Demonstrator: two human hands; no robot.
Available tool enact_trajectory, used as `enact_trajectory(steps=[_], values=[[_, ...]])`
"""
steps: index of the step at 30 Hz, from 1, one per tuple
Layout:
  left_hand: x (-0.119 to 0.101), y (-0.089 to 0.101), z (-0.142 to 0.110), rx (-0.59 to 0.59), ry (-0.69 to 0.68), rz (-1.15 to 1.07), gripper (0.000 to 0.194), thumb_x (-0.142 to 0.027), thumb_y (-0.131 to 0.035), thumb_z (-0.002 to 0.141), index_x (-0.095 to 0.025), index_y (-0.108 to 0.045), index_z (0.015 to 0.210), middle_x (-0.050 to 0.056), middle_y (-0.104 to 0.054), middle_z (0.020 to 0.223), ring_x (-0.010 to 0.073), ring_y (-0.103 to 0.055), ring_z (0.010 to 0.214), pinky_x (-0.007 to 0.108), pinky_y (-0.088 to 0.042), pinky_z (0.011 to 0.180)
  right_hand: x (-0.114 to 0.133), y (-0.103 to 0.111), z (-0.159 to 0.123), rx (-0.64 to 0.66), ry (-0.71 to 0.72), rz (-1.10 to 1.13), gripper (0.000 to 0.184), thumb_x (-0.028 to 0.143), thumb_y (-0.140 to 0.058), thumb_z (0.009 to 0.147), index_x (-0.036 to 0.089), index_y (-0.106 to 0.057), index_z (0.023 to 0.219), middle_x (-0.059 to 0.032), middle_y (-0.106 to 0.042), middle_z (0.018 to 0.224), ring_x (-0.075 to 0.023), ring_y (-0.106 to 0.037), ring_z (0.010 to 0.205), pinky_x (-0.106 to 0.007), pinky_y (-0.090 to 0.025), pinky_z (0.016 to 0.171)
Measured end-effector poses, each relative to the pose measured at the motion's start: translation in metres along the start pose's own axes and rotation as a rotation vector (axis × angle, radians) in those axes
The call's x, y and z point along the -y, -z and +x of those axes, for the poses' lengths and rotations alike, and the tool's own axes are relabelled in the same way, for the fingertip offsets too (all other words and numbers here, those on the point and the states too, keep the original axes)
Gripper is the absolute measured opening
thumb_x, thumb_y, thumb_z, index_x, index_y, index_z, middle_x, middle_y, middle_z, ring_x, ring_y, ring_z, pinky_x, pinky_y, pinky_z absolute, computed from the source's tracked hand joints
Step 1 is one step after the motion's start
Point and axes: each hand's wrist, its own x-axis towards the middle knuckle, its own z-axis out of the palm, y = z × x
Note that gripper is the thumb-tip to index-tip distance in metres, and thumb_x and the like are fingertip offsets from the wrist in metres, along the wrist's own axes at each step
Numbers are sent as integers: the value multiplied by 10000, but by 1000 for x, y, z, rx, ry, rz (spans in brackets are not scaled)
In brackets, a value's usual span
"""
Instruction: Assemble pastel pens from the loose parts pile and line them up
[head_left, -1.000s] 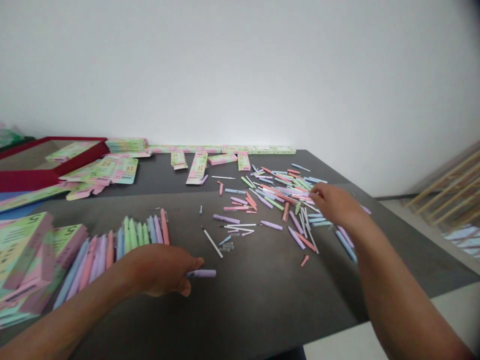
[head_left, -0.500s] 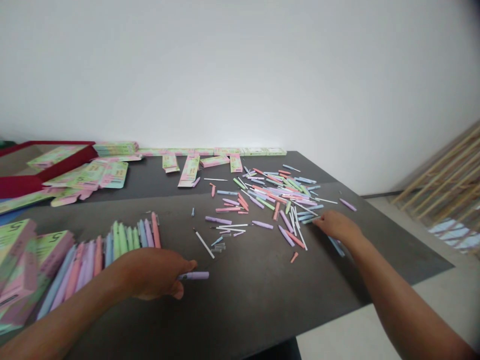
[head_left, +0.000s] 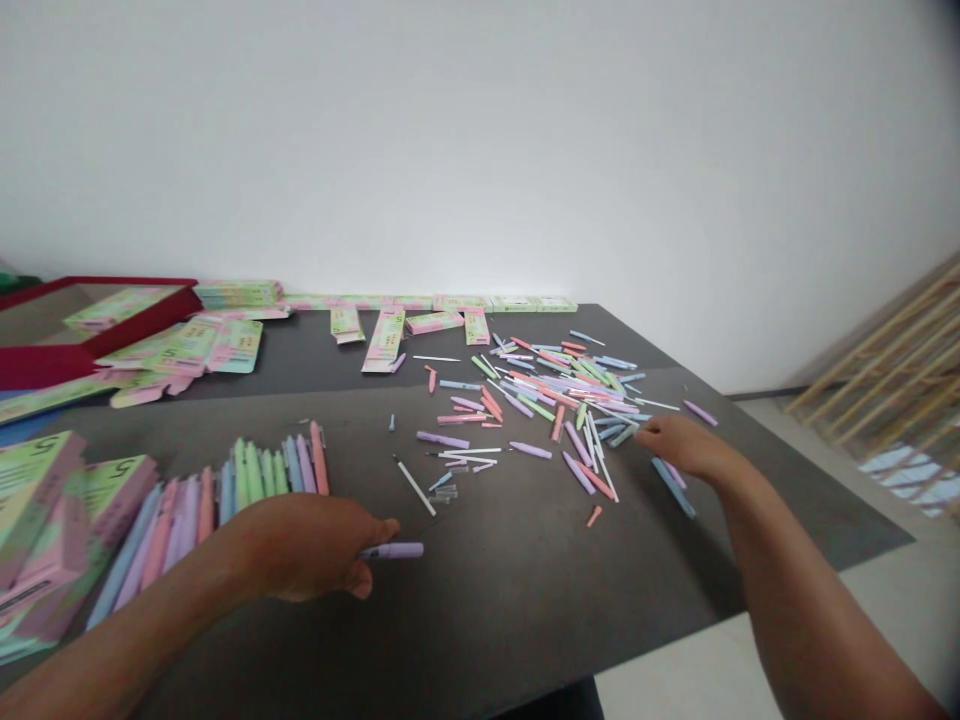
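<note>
My left hand (head_left: 322,550) is closed, pinching a purple pen piece (head_left: 396,551) that points right, just above the table. To its left lies a row of assembled-looking pens (head_left: 259,470) in blue, purple, coral and green. At the right edge of a loose pile of pen parts (head_left: 570,385), my right hand (head_left: 679,445) has its fingers drawn together. A blue-grey pen part (head_left: 624,435) is by its fingertips; what they grip is hidden. Under the right wrist lies a blue pen part (head_left: 673,487).
Pink-and-green boxes (head_left: 105,510) stand at the near left. A red box (head_left: 142,325) and flattened cartons (head_left: 195,345) lie behind. More cartons line the wall. White refills (head_left: 414,485) and small clear caps (head_left: 442,494) are scattered mid-table. Bamboo poles (head_left: 885,340) lean at right.
My right hand has shifted slightly away from me, uncovering a purple part beside the blue one under the wrist. My left hand keeps its hold on the purple pen piece. The view has turned slightly.
</note>
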Motion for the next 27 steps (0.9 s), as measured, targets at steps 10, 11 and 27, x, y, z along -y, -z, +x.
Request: enact_trajectory(steps=[10,11,27], values=[[-12,6,-3,26,-15,57,580,-288,-609,813,-204,-488,1374,175,-704,1084,348,-665,953,397,-519,725,164,-37,-37,171,487,-150,155,262,-484,849,197,-609,912,-65,-686,853,-184,-615,758,-253,-348,611],[-14,7,-4,35,-16,57,582,-284,-615,810,-203,-489,1373,168,-714,1060,344,-671,929,391,-519,713,175,-41,-36,158,510,-198,171,277,-471,863,196,-605,931,-77,-690,864,-198,-625,771,-261,-352,615],[-12,4,0,9,-4,37,575,-321,-650,784,-235,-529,1339,145,-724,1044,334,-676,909,376,-522,686,206,-67,-28,164,725,-149,197,287,-427,930,223,-604,985,-71,-694,955,-208,-632,869,-261,-341,641]])
